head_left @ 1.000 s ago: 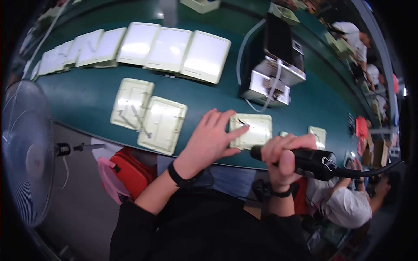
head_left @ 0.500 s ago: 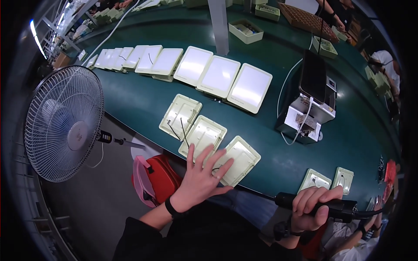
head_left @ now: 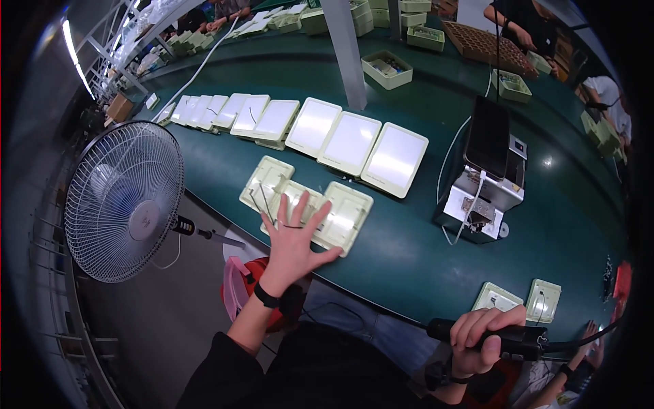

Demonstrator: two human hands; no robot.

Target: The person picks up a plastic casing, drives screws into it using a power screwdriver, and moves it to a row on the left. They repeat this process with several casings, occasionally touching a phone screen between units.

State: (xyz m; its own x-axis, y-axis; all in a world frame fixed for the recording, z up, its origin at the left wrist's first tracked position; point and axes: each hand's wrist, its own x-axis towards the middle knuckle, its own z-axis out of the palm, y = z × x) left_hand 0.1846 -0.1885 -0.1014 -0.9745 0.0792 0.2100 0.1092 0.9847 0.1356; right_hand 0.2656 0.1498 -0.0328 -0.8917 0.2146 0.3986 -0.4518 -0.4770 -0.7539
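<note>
My left hand (head_left: 293,247) is spread open, palm down, over pale green plastic shells lying open side up near the table's front edge. Its thumb reaches the lower edge of the right shell (head_left: 349,210). The fingers hide much of the middle shell (head_left: 298,194). Beyond them is the left shell (head_left: 270,174), with thin dark wires near it. In my right hand (head_left: 485,335), the fingers wrap round a black electric screwdriver (head_left: 523,343). It lies roughly level, its tip toward the left and its cord running off right.
A row of white-faced panels (head_left: 351,143) runs along the table (head_left: 395,259). A black and silver machine (head_left: 480,177) stands right of it. Two more shells (head_left: 543,300) lie at the right front. A fan (head_left: 129,204) is at left; other people work behind and at right.
The shells under my left hand have moved left and away from the table's front edge, with the hand following. The right hand keeps its grip on the screwdriver. My view has shifted slightly.
</note>
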